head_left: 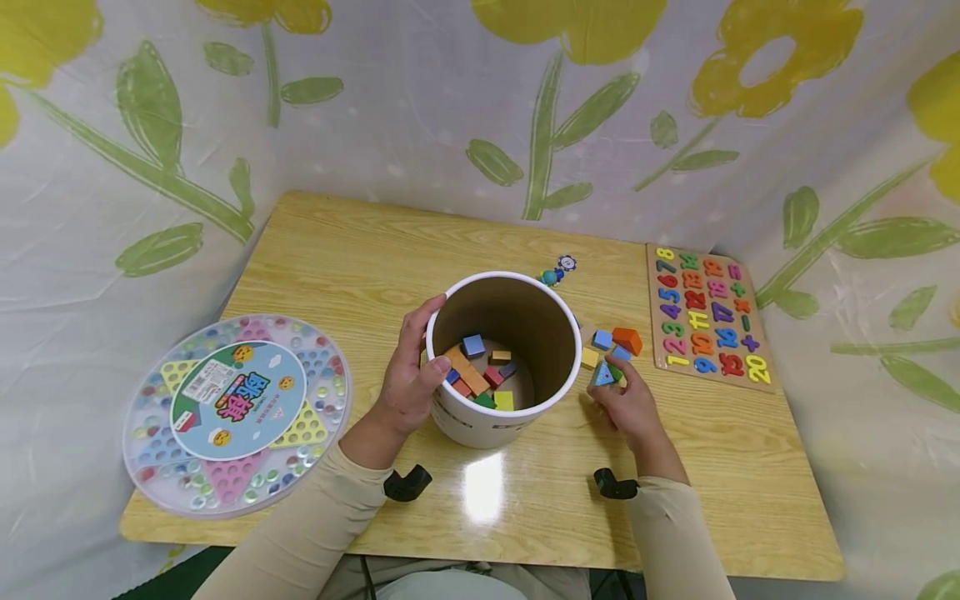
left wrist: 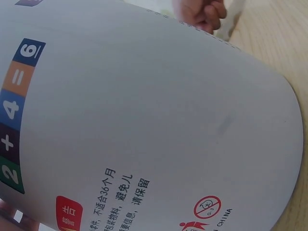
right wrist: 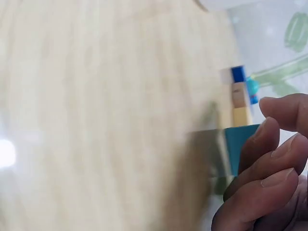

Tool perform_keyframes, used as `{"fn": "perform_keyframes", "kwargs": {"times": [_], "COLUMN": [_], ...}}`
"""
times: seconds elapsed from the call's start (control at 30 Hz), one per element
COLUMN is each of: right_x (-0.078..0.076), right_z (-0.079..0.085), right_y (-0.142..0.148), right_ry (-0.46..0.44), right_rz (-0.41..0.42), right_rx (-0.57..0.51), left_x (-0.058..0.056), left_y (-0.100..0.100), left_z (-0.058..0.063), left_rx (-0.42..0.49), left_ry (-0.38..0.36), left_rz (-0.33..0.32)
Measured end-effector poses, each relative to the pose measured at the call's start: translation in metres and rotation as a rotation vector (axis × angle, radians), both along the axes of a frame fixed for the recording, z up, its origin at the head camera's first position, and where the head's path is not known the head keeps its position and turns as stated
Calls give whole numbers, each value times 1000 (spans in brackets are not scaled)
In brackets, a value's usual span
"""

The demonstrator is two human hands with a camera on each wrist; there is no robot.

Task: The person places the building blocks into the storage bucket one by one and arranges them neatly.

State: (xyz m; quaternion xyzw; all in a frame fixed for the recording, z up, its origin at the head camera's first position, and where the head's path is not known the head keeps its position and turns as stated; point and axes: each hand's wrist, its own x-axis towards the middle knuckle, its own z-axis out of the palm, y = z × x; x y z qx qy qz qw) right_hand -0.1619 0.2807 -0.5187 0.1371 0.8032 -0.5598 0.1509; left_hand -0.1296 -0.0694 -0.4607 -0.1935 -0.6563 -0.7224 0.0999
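A white round bucket (head_left: pixel 480 423) stands on the table with several colored wooden blocks inside, among them a long orange block (head_left: pixel 467 372) and a yellow one (head_left: pixel 503 401). My left hand (head_left: pixel 408 375) grips its left side, thumb over the rim. The left wrist view is filled by the bucket's printed wall (left wrist: pixel 168 110). To the right of the bucket, my right hand (head_left: pixel 633 412) pinches a blue triangular block (head_left: pixel 603 374) between thumb and fingers. A green block (head_left: pixel 615 372) shows right beside it. In the right wrist view, curled fingers (right wrist: pixel 260 192) partly hide a teal block face (right wrist: pixel 236 144).
Close by the right hand lie loose blocks: orange (head_left: pixel 627 340), blue (head_left: pixel 602 339) and yellow (head_left: pixel 590 358). A small blue-green toy (head_left: pixel 552 277) lies behind the bucket. A number board (head_left: pixel 654 308) is at the right, a round Chinese checkers set (head_left: pixel 341 392) at the left.
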Motion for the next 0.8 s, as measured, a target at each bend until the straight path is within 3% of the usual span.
{"fn": "perform_keyframes", "kwargs": {"times": [0.2, 0.8], "right_x": [-3, 1], "right_z": [-9, -6], "right_y": [3, -3], "right_ry": [-28, 5], "right_rz": [-6, -1], "right_rx": [26, 161], "left_x": [-1, 0], "left_y": [0, 0], "left_z": [0, 0], "left_rx": [-3, -23], "left_ry": [10, 0], "left_rz": [7, 10]}}
